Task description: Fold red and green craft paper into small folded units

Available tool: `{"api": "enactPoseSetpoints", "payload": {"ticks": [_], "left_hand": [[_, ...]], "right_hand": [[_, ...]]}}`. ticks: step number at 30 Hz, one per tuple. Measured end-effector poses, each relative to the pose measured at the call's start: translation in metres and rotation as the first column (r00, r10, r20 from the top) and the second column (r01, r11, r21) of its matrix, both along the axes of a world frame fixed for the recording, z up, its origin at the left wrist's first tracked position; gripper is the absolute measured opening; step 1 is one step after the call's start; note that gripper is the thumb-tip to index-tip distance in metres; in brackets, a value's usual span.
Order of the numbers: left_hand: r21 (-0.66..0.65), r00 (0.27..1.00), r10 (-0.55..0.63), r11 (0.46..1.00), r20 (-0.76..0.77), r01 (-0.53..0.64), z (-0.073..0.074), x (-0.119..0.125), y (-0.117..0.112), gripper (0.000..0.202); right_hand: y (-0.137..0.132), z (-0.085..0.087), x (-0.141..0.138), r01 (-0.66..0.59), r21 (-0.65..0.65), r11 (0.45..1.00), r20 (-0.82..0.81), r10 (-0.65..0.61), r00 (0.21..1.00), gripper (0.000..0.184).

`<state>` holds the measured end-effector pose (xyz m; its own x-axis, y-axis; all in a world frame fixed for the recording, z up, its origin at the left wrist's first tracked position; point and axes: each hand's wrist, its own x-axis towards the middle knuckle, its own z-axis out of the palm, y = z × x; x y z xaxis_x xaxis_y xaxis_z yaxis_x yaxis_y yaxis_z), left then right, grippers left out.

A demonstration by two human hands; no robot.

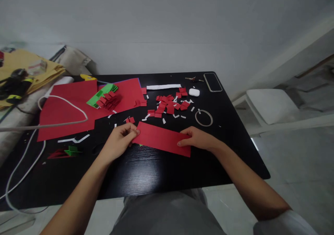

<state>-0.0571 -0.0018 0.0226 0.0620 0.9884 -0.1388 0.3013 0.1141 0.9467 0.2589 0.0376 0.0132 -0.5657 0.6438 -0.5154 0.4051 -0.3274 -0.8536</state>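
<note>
A rectangular strip of red paper [161, 137] is stretched between my two hands, over the black table. My left hand [121, 137] pinches its left end between thumb and fingers. At the other end, my right hand [197, 138] grips the strip with the thumb on top and the fingers behind. Just beyond the strip lies a heap of small folded red paper pieces [167, 104] among white scraps. A bit of green shows under the strip's lower left edge; what it is I cannot tell.
Large red sheets [69, 106] lie at the left, with folded green paper [103, 94] on them. A white cable [65, 123] crosses there. Toward the back right are a phone [212, 82], a white case [194, 92] and a ring-shaped coil [204, 118]. A white stool [271, 104] stands right of the table.
</note>
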Motion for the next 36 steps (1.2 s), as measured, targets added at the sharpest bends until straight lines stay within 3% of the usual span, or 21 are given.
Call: {"api": "enactPoseSetpoints", "payload": {"ticks": [5,6,8,9,11,13,14,16,18,20,24,27,31,36], "left_hand": [[-0.065,0.993,-0.063,0.996,-0.101,0.057,-0.008,0.003,-0.033,0.037],[-0.059,0.99,-0.057,0.997,-0.129,0.049,-0.011,0.005,-0.039,0.038],[-0.023,0.974,-0.032,0.999,-0.223,0.027,-0.017,0.009,-0.05,0.04],[0.006,0.954,0.0,1.0,-0.3,0.001,-0.019,0.01,-0.055,0.038],[0.107,0.877,0.111,0.992,-0.468,-0.068,-0.022,0.013,-0.066,0.038],[0.257,0.781,0.208,0.964,-0.589,-0.064,-0.024,0.019,-0.076,0.041],[0.327,0.75,0.223,0.945,-0.623,-0.009,-0.026,0.024,-0.08,0.038],[0.413,0.751,0.127,0.887,-0.648,0.207,-0.03,0.035,-0.089,0.027],[0.427,0.728,0.015,0.818,-0.685,0.385,-0.037,0.047,-0.097,0.033],[0.391,0.687,-0.043,0.796,-0.725,0.462,-0.044,0.056,-0.107,0.038],[0.413,0.674,-0.029,0.77,-0.738,0.486,-0.056,0.058,-0.134,0.037],[0.475,0.702,0.022,0.752,-0.711,0.457,-0.061,0.054,-0.157,0.033],[0.554,0.732,0.076,0.708,-0.677,0.439,-0.068,0.051,-0.173,0.029],[0.585,0.758,0.039,0.663,-0.651,0.467,-0.074,0.047,-0.175,0.026]], "right_hand": [[0.004,0.002,0.031,-0.083,-0.04,0.996,0.08,0.086,0.993,0.023],[0.003,0.002,0.035,-0.089,0.007,0.996,0.133,0.087,0.987,0.021],[-0.005,0.003,0.04,-0.036,0.228,0.973,0.267,-0.027,0.963,0.018],[-0.011,0.004,0.04,0.01,0.385,0.923,0.312,-0.141,0.94,0.021],[-0.028,0.005,0.036,0.092,0.678,0.729,0.289,-0.38,0.879,0.027],[-0.05,0.003,0.025,0.138,0.821,0.554,0.166,-0.462,0.871,0.017],[-0.062,0.001,0.017,0.118,0.839,0.531,0.126,-0.401,0.907,0.009],[-0.082,-0.008,0.001,0.038,0.877,0.48,0.09,-0.242,0.966,0.009],[-0.097,-0.019,-0.013,-0.031,0.909,0.416,0.099,-0.143,0.985,0.014],[-0.109,-0.031,-0.021,-0.07,0.919,0.388,0.127,-0.124,0.984,0.019],[-0.135,-0.048,-0.02,-0.081,0.934,0.348,0.125,-0.108,0.986,0.023],[-0.156,-0.056,-0.015,-0.064,0.962,0.267,0.087,-0.075,0.993,0.027],[-0.17,-0.062,-0.013,-0.034,0.98,0.195,0.042,-0.034,0.999,0.018],[-0.174,-0.063,-0.009,-0.029,0.98,0.196,0.03,-0.003,1.0,0.015]]}}
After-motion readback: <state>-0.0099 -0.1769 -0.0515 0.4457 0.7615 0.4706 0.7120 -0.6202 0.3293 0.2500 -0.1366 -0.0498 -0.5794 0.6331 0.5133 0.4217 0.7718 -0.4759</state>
